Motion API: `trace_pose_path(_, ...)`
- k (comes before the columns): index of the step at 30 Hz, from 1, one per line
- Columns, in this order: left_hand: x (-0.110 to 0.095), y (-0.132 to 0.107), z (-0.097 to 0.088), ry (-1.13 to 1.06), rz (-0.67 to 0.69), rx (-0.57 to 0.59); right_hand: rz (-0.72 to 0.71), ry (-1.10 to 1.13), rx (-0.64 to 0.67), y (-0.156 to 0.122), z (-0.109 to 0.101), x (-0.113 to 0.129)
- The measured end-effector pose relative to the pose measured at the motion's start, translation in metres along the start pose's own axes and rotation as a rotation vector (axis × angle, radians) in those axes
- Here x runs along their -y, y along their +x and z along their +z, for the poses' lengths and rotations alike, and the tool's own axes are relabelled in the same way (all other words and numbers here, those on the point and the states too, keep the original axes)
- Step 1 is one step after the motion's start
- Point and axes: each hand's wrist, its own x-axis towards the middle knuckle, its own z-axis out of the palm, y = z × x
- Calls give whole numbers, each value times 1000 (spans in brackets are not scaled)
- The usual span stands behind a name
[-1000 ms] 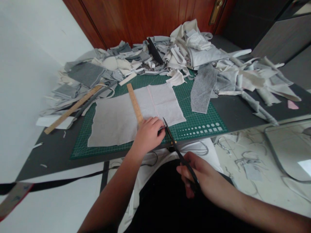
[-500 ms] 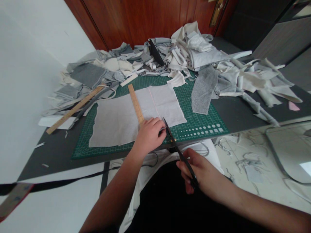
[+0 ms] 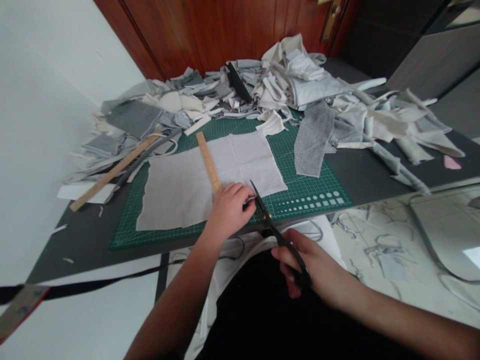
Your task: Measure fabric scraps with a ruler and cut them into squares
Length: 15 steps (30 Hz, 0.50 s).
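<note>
A light grey fabric sheet (image 3: 180,185) lies flat on a green cutting mat (image 3: 300,185). A short wooden ruler (image 3: 208,160) rests across the sheet. My left hand (image 3: 229,210) is closed, pinching the near edge of the sheet by the ruler's near end. My right hand (image 3: 311,272) is closed round the handles of black scissors (image 3: 273,225), below the table edge. The blade tips meet the fabric's near edge just right of my left fingers.
Heaps of grey and white fabric scraps (image 3: 300,85) cover the back and right of the dark table (image 3: 86,240). A long wooden ruler (image 3: 112,172) lies at the left. A wooden door (image 3: 225,30) stands behind. Scraps litter the floor (image 3: 393,250) at right.
The scissors and my right hand shifted slightly; the blades stay at the fabric's near edge. My left hand keeps its pinch in the same place.
</note>
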Motion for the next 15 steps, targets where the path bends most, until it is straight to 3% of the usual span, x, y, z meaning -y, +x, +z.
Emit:
trace_pose_path(6, 0, 0, -1, 24, 54, 14, -30, 13, -10, 4, 0, 1)
trace_pose_path(15, 1, 0, -2, -11, 27, 19, -53, -47, -26, 11, 1, -6)
